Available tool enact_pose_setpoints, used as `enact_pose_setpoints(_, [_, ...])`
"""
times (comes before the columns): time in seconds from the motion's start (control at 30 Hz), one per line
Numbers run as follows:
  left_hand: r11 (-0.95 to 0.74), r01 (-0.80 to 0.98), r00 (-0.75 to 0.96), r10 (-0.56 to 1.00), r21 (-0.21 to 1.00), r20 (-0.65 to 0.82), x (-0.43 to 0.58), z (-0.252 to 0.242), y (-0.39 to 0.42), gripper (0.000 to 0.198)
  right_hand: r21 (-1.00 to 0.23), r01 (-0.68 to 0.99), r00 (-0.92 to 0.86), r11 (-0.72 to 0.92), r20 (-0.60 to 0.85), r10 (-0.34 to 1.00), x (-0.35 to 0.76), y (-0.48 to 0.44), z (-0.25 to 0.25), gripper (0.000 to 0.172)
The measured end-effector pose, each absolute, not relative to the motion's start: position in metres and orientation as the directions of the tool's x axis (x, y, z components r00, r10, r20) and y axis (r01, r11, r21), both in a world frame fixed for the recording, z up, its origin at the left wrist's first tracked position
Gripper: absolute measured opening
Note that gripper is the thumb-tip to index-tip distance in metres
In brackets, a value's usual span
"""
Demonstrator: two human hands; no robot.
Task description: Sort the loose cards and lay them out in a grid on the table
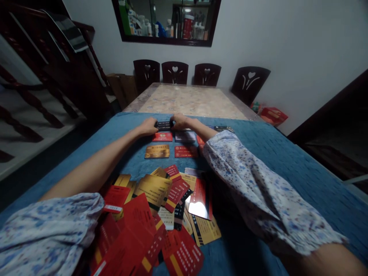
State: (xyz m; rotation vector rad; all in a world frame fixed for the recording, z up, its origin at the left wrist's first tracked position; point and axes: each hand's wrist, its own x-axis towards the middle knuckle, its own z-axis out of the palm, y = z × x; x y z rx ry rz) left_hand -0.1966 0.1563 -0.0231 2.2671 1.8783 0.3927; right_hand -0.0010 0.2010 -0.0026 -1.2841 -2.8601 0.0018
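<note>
At the far side of the blue cloth, a black card [164, 125] lies between my two hands. My left hand [148, 126] grips its left end, fingers bent together. At the card's right end are the curled fingers of my right hand [180, 121]. Just below lie a red card [162, 137] and a pale card [185, 137]. Closer in, a gold card [156, 151] sits beside another red card [186, 151]. My right forearm partly hides a further red card [200, 142]. Beyond that arm is a dark card [224, 128].
A loose heap of red, gold and black cards [152, 191] spreads between my forearms on the blue cloth [284, 153]. Past the cloth, the patterned tabletop [186, 100] reaches several dark chairs [175, 73]. A red bag [273, 116] is beyond the table's right side.
</note>
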Motion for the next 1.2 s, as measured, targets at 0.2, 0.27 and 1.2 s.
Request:
enact_pose_setpoints(0.2, [-0.173,0.944,0.161,0.985,0.282,0.065,-0.199,-0.023,0.166,0.026,-0.031,0.788,-0.616,0.615,-0.041,0.787,-0.003,0.201,-0.001,0.039])
enact_pose_setpoints(0.27, [-0.177,0.945,0.168,0.984,0.274,0.055,-0.201,-0.024,0.168,0.027,-0.031,0.784,-0.620,0.620,-0.046,0.783,-0.003,0.200,-0.001,0.037])
enact_pose_setpoints(1.2, [-0.114,0.953,0.147,0.984,0.279,-0.097,-0.196,-0.010,0.172,0.015,0.071,0.756,-0.649,0.651,-0.053,0.759,-0.007,0.197,0.003,0.043])
